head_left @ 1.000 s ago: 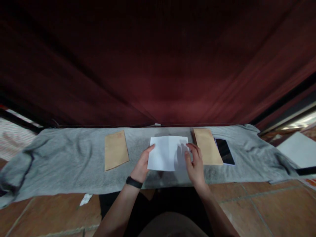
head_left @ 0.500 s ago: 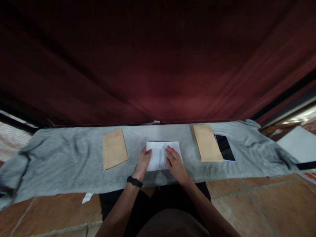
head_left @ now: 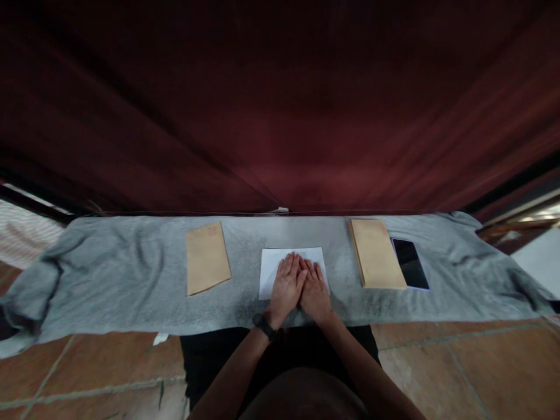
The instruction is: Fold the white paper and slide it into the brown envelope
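Observation:
A white sheet of paper (head_left: 268, 274) lies flat on the grey cloth in front of me, partly covered by both hands. My left hand (head_left: 286, 287), with a black band at the wrist, rests palm down on the paper, its fingers stretched out. Right beside it my right hand (head_left: 315, 291) also lies flat on the sheet, fingers extended and the two hands touching. Neither hand grips anything. Whether the paper is folded under my palms cannot be made out.
A brown envelope (head_left: 207, 259) lies to the left. On the right sits a stack of brown envelopes (head_left: 378, 254), with a dark-screened phone (head_left: 410, 263) against its right side. The grey cloth (head_left: 131, 274) ends at a dark red panel (head_left: 280, 146) at the back.
My left hand has let go of the paper's left edge and moved right onto its middle. My right hand now lies flatter beside it. The view has shifted slightly.

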